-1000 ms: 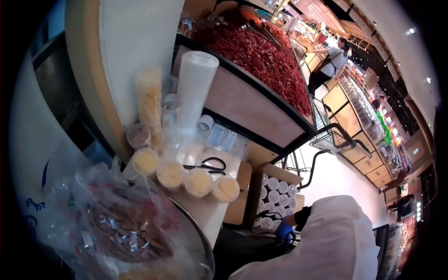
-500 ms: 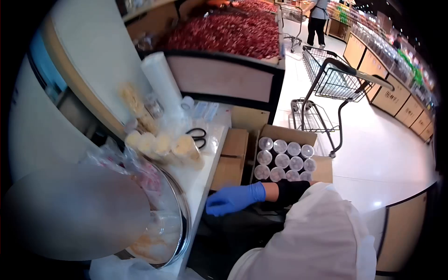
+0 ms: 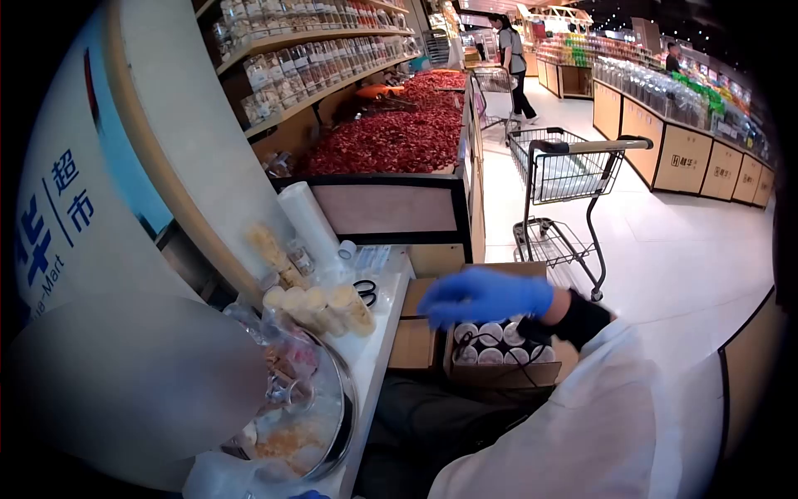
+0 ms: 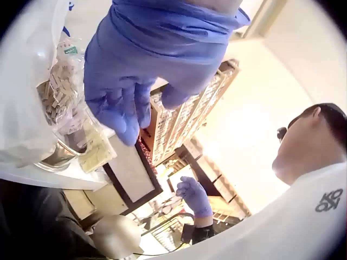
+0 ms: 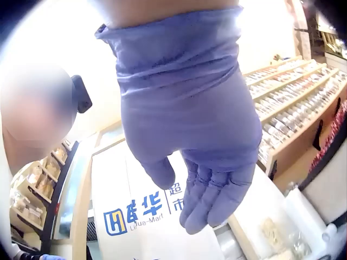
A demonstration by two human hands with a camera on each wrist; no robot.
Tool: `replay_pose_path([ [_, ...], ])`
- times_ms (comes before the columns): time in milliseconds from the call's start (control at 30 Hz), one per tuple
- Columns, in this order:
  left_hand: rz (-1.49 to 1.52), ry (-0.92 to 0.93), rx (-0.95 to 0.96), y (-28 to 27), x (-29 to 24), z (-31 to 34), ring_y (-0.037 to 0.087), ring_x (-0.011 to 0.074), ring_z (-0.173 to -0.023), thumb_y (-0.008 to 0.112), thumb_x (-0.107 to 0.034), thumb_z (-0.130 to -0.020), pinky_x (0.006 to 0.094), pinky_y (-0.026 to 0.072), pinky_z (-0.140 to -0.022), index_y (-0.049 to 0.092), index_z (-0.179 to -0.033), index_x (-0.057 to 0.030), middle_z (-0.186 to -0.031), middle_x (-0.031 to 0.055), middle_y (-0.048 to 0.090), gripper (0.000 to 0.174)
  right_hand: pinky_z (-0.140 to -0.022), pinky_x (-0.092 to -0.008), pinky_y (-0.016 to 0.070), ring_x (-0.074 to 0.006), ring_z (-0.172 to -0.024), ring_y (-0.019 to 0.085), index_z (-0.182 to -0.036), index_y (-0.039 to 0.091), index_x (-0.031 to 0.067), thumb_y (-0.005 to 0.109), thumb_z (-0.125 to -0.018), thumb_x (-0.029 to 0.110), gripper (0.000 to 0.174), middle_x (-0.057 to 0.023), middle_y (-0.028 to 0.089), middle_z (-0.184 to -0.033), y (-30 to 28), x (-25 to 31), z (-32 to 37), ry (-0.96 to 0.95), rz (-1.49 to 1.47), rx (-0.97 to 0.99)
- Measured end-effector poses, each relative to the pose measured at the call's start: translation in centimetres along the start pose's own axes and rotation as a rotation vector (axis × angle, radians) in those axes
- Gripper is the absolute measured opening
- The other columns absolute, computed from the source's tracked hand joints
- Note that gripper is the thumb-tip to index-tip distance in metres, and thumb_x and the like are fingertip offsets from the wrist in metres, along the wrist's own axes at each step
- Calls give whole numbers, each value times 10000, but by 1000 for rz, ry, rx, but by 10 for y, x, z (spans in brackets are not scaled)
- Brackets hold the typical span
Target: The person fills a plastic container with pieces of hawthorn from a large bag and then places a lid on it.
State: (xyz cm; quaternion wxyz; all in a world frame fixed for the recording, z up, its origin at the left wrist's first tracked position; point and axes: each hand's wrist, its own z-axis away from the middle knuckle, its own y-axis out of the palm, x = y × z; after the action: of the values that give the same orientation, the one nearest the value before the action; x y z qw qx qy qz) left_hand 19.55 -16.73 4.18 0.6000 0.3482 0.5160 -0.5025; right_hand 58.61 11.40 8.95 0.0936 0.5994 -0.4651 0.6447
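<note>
While it was low by the counter's edge half a second ago, the right hand (image 3: 486, 298) is now raised over the carton (image 3: 505, 377), fingers loose, nothing grasped. Lidded tubs (image 3: 491, 335) sit in that carton, right of the white counter (image 3: 384, 326) (far part hidden behind the glove). Left hand (image 4: 152, 65) also empty, fingers slack, near the steel bowl (image 3: 352, 407). Pale-filled cups (image 3: 345, 306) are on the counter, far side of the bowl, scissors (image 3: 366, 291) just right of them. Likely a gap between grips: neither hand has a tub, so handling looks paused.
</note>
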Motion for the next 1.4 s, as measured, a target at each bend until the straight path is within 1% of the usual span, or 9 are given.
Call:
replay_pose_path([
  [167, 704, 55, -1, -67, 44, -24, 633, 180, -857, 517, -334, -1014, 303, 505, -780, 576, -1230, 18, -1083, 122, 676, 418, -716, -271, 564, -171, -753, 692, -1226, 595, 21, 469, -1029, 344, 399, -116, 702, -939, -54, 96, -25, -74, -51, -204],
  [200, 665, 42, -207, -68, 49, -39, 579, 147, -648, 540, -327, -986, 299, 471, -580, 647, -1024, -174, -819, -6, 659, 191, -683, -255, 554, -166, -739, 689, -1253, 582, 15, 427, -1037, 372, 445, -107, 699, -912, -64, 118, -41, -171, 129, -203],
  [433, 886, -12, -390, -76, 23, -29, 560, 124, -657, 559, -318, -972, 261, 454, -591, 640, -1082, -106, -810, 4, 625, 252, -602, -248, 555, -160, -722, 694, -1082, 645, 28, 500, -1012, 247, 272, -78, 711, -890, -20, 226, -220, -151, -334, 105],
  [633, 925, 104, -464, -67, 9, -1, 531, 129, -650, 533, -300, -978, 261, 439, -564, 629, -1097, -98, -824, 8, 604, 254, -785, -316, 506, -153, -866, 633, -1115, 679, 88, 574, -926, 393, 374, -38, 698, -960, 106, 124, -420, -404, 467, 253],
  [700, 939, 123, -541, -62, -3, 18, 521, 132, -646, 529, -297, -979, 261, 430, -558, 627, -1097, -97, -823, 10, 600, 252, -832, -445, 512, -384, -882, 650, -999, 696, 37, 542, -876, 382, 398, -202, 691, -979, 153, 67, -473, -596, 730, 202],
  [933, 873, 402, -756, -17, -28, 81, 415, 129, -597, 431, -316, -1020, 256, 335, -518, 609, -1111, -71, -808, 10, 521, 316, -881, -479, 502, -408, -964, 634, -957, 712, 19, 535, -887, 449, 470, -221, 671, -1052, 237, -24, -502, -374, 880, 190],
  [1100, 965, 526, -605, 14, -63, 49, 362, 133, -609, 418, -282, -1024, 267, 319, -549, 595, -1158, -40, -842, 18, 476, 329, -765, -456, 512, -355, -764, 624, -904, 686, -1, 525, -943, 356, 393, -168, 650, -825, 256, -36, -493, -948, 521, -166],
  [1167, 947, 476, -628, 21, -74, 17, 450, 139, -618, 507, -253, -985, 280, 372, -592, 614, -1115, -48, -830, 26, 542, 265, -743, -402, 517, -265, -706, 615, -859, 662, -12, 526, -964, 400, 446, -120, 628, -743, 251, -26, -476, -591, 390, 296],
  [1400, 206, 328, -494, 27, -27, -130, 616, 179, -908, 660, -265, -908, 299, 475, -830, 578, -1216, -23, -997, 72, 637, 400, -596, -354, 521, -213, -614, 594, -923, 636, -9, 484, -1008, 368, 415, -57, 629, -744, 227, -40, -453, -276, -151, 344],
])
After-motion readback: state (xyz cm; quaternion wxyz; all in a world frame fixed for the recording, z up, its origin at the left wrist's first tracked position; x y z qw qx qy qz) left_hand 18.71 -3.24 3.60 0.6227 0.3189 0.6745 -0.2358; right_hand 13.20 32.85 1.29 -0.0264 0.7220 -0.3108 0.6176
